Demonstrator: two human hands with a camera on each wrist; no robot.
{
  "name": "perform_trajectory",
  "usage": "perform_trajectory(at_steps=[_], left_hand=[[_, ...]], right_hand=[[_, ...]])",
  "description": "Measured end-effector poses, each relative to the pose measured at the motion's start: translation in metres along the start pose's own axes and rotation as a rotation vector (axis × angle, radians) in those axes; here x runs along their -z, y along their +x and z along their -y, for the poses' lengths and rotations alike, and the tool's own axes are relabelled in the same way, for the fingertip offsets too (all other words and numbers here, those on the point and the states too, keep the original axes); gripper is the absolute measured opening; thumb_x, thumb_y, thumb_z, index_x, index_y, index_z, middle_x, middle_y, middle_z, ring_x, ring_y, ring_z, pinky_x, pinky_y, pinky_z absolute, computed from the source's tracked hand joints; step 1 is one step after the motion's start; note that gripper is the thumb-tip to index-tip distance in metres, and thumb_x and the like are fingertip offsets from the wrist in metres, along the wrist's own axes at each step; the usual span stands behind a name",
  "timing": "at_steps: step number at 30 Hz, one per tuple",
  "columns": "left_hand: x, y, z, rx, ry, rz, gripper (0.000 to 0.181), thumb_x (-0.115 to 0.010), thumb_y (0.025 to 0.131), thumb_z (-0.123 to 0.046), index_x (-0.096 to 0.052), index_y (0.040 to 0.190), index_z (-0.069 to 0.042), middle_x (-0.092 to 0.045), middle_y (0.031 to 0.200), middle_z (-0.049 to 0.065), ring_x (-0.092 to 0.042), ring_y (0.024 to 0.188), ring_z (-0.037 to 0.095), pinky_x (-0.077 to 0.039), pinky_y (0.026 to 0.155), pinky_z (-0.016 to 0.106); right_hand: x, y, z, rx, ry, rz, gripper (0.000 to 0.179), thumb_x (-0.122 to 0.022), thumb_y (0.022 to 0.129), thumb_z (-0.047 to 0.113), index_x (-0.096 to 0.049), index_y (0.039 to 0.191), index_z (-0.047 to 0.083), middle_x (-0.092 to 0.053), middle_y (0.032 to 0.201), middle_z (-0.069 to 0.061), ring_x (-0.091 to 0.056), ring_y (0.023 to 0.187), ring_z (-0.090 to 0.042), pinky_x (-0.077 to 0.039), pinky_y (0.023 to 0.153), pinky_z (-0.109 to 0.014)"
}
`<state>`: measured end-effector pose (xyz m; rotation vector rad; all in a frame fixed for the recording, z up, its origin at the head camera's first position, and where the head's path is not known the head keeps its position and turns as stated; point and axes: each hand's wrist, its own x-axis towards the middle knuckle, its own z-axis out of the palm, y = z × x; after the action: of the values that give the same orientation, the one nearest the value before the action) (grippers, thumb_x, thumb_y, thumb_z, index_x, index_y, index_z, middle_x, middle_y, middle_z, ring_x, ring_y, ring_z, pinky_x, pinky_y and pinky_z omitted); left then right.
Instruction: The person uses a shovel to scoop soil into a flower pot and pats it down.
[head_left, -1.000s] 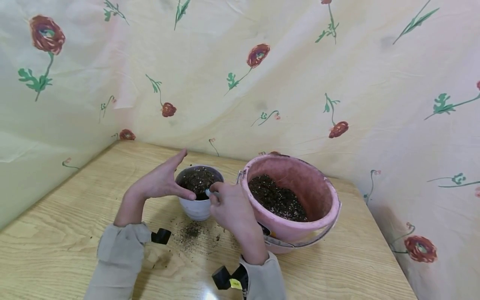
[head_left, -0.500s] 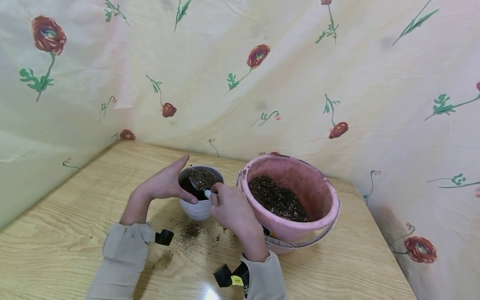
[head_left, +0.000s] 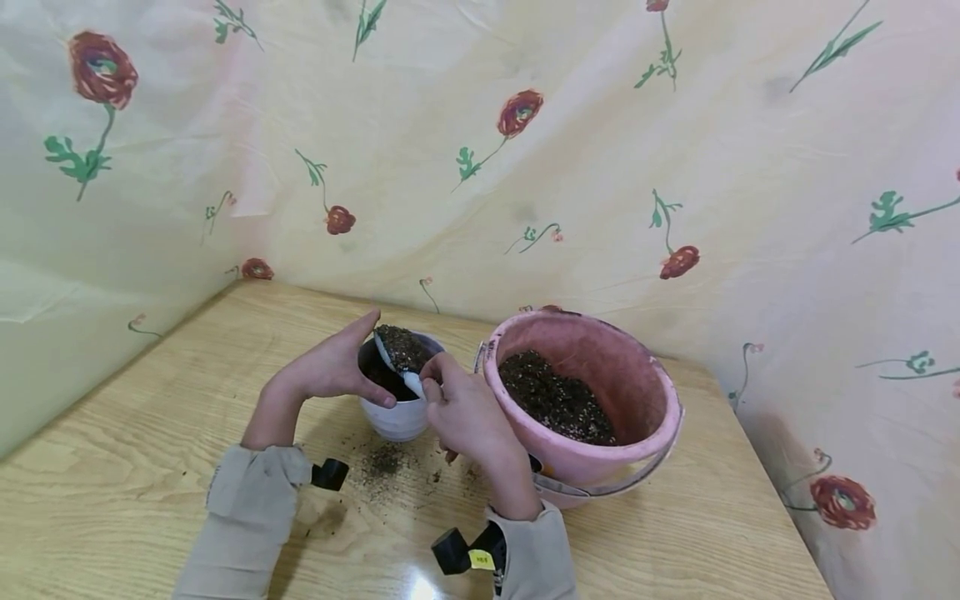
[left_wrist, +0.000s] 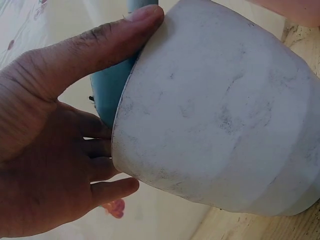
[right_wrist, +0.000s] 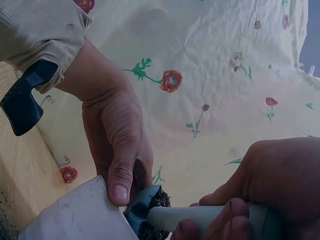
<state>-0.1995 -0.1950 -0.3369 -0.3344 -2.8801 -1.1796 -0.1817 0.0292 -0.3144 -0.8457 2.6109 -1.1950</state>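
Observation:
My right hand (head_left: 472, 417) grips the pale blue-grey handle of a hand trowel (right_wrist: 185, 216), fingers curled round it. Dark soil (head_left: 403, 348) is heaped on the trowel's blade, which is tilted at the mouth of a white plant pot (head_left: 397, 423). Beside the pot's left rim, my left hand (head_left: 322, 367) is spread, thumb along the near side and fingers fairly straight. In the left wrist view, its thumb touches the rim of the pot (left_wrist: 210, 110), with the blue blade (left_wrist: 107, 95) between thumb and fingers. Much of the pot's inside is hidden by the blade.
A pink bucket (head_left: 585, 460) with a metal handle stands close on the right, partly filled with soil (head_left: 551, 400). Spilled soil (head_left: 384, 460) lies on the wooden table (head_left: 675, 517) before the pot. A flower-patterned cloth (head_left: 420, 167) hangs behind and at the sides.
The trowel's soil-laden blade has risen and tilted up in the pot, baring the dark inside at left. My left hand has shifted slightly right. The bucket has stayed in place.

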Motion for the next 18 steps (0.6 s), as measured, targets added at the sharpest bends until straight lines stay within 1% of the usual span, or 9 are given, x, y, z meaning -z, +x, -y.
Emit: perform_trajectory(at_steps=[4, 7, 14, 16, 18], left_hand=[[0.0009, 0.0001, -0.0006, 0.01, 0.002, -0.002, 0.133, -0.091, 0.063, -0.035, 0.001, 0.153, -0.001, -0.009, 0.159, 0.021, -0.012, 0.144, 0.038, -0.02, 0.113, 0.056], [0.0021, 0.0001, -0.0009, 0.018, 0.007, -0.007, 0.134, -0.09, 0.064, -0.036, 0.003, 0.154, -0.002, -0.009, 0.159, 0.02, -0.013, 0.144, 0.039, -0.021, 0.112, 0.056], [0.0061, -0.0031, -0.0016, 0.022, 0.012, -0.033, 0.136, -0.09, 0.063, -0.038, 0.006, 0.154, -0.005, -0.008, 0.16, 0.015, -0.011, 0.145, 0.037, -0.021, 0.112, 0.056], [0.007, -0.0038, -0.0011, 0.025, 0.016, -0.04, 0.137, -0.091, 0.064, -0.037, 0.007, 0.154, -0.007, -0.007, 0.161, 0.013, -0.01, 0.145, 0.036, -0.021, 0.112, 0.056], [0.0076, -0.004, -0.0007, 0.028, 0.018, -0.047, 0.136, -0.091, 0.064, -0.034, 0.007, 0.154, -0.007, -0.006, 0.161, 0.013, -0.01, 0.145, 0.035, -0.021, 0.113, 0.055]], right_hand=[[0.001, 0.0001, -0.0002, -0.016, 0.041, 0.021, 0.017, -0.042, 0.104, 0.019, -0.053, 0.113, 0.011, -0.05, 0.053, -0.005, -0.048, 0.035, -0.02, -0.047, 0.04, -0.038], [0.0017, -0.0002, -0.0005, -0.013, 0.061, 0.026, 0.016, -0.041, 0.104, 0.019, -0.053, 0.112, 0.011, -0.048, 0.053, -0.005, -0.047, 0.034, -0.019, -0.047, 0.04, -0.039], [0.0047, -0.0011, -0.002, 0.001, 0.201, 0.067, 0.016, -0.039, 0.105, 0.018, -0.051, 0.112, 0.009, -0.056, 0.072, -0.01, -0.041, 0.035, -0.017, -0.046, 0.036, -0.038], [0.0051, -0.0008, -0.0024, 0.0, 0.222, 0.073, 0.016, -0.038, 0.105, 0.018, -0.05, 0.112, 0.009, -0.057, 0.074, -0.01, -0.041, 0.035, -0.017, -0.046, 0.036, -0.038], [0.0052, -0.0004, -0.0028, -0.004, 0.249, 0.078, 0.016, -0.038, 0.105, 0.018, -0.049, 0.112, 0.009, -0.057, 0.076, -0.013, -0.039, 0.035, -0.016, -0.045, 0.035, -0.038]])
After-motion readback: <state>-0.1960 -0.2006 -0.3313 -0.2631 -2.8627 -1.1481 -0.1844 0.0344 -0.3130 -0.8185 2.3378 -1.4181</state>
